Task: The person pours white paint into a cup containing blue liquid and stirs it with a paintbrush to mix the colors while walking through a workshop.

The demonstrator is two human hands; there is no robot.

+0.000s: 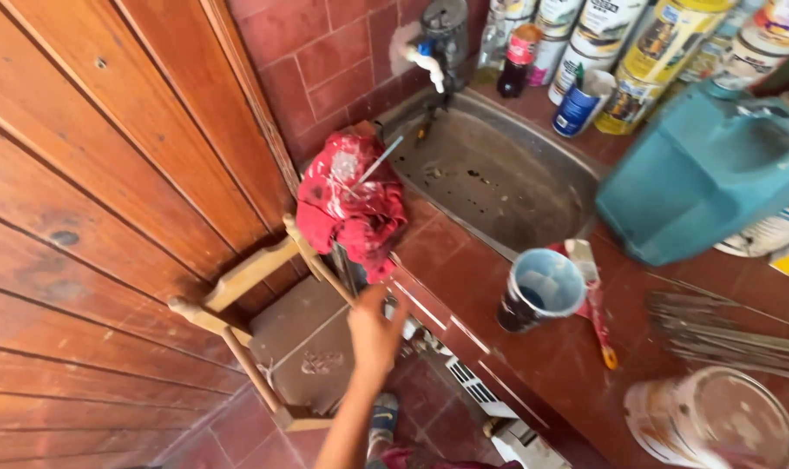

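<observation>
In the head view, one hand (375, 334), which side I cannot tell, reaches with fingers loosely spread, empty, toward the crumpled red paint-stained rag (353, 204) just beyond it at the counter's edge. A firm pinch on a hanging fold would likely lift it cleanly. Farther off stand round yellow-and-white labelled paint tins (664, 43); right of the hand, a blue plastic cup (540, 289).

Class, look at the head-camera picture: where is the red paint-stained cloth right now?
The crumpled red paint-stained cloth lies left of centre at the near-left corner of the metal sink, draped above the wooden chair, just up from the person's raised hand.
</observation>
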